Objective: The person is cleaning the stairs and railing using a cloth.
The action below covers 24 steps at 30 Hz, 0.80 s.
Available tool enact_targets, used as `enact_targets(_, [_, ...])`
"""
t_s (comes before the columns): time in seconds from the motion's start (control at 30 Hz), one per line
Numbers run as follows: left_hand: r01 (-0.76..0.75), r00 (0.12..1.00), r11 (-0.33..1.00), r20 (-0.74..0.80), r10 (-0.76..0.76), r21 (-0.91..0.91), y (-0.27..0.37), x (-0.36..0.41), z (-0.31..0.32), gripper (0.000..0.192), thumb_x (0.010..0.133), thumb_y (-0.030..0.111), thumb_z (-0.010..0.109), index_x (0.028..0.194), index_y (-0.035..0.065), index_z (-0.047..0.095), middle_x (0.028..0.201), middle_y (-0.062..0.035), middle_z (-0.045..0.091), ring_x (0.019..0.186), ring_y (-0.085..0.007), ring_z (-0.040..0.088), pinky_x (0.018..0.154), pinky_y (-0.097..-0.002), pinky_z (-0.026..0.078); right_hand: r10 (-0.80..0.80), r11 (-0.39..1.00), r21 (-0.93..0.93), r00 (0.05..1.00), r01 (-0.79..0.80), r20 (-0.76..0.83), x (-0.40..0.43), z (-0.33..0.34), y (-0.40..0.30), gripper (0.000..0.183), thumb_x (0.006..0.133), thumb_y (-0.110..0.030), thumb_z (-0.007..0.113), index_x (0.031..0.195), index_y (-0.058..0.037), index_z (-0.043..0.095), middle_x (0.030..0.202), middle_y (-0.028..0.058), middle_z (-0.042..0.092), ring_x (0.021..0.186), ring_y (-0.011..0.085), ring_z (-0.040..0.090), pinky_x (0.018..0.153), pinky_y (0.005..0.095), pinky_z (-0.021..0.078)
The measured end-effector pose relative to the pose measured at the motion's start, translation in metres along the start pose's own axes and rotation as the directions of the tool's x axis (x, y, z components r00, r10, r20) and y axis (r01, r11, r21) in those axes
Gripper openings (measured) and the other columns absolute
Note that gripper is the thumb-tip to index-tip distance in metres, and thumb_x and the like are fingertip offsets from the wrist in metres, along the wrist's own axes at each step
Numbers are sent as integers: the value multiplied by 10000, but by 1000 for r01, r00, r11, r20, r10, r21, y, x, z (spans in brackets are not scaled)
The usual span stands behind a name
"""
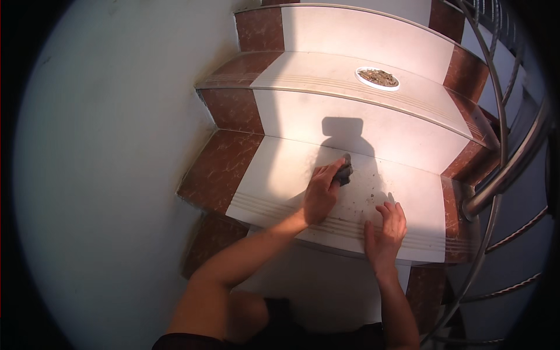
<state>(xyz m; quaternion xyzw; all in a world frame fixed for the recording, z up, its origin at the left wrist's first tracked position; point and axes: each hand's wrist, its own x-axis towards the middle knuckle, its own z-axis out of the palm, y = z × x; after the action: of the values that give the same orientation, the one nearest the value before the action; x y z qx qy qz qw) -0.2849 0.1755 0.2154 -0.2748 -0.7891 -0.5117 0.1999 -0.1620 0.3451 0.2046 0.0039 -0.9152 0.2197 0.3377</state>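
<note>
My left hand grips a small crumpled dark grey cloth against the white tiled stair tread. The cloth lies at the hand's fingertips, near the back of the tread. To its right, my right hand is held with fingers apart and nothing in it, over the tread's grooved front edge. Between and beyond the hands, small dark crumbs are scattered on the tile. One step higher sits a shallow round white dish holding brown, flaky bits.
A pale wall runs along the left of the stairs. On the right stand a metal handrail and twisted metal bars. Reddish-brown marbled tiles border the steps. A shadow falls across the tread and riser.
</note>
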Motion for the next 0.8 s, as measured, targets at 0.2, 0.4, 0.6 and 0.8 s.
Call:
enact_targets(0.2, [541,807,780,-454,-376,316,-83,37,-146,466,917,94,515,1369,19,425,1314,-211,499,1208,-374,449,1019,-434,385,13,1000,-13,998,-12,60,2,-3,-10,382,791,-110,646,1155,-40,556,1277,161,508,1297,409,375,1016,518,282])
enact_targets(0.4, [589,804,459,-419,-423,665,-159,43,-173,551,889,221,498,1382,-1,394,1424,-216,410,1324,-364,363,1095,-468,300,-22,1000,16,998,21,54,4,0,-16,356,787,-114,661,1126,-51,569,1243,148,530,1274,404,402,1001,515,302])
enact_targets(0.6, [495,867,600,-305,-395,629,-92,64,-30,553,766,121,558,1282,-37,439,1394,-200,416,1323,-355,342,1080,-470,282,-59,998,-3,998,59,17,1,1,-12,328,793,-122,668,1102,-65,574,1229,124,542,1260,396,419,993,507,314])
enact_targets(0.8, [9,974,984,220,-49,179,-47,31,29,501,782,-29,497,1282,14,489,1296,-182,497,1216,-357,461,1023,-417,372,-54,998,-30,997,56,49,-1,-3,-9,310,787,-118,669,1081,-68,585,1223,120,555,1268,391,415,1007,496,297])
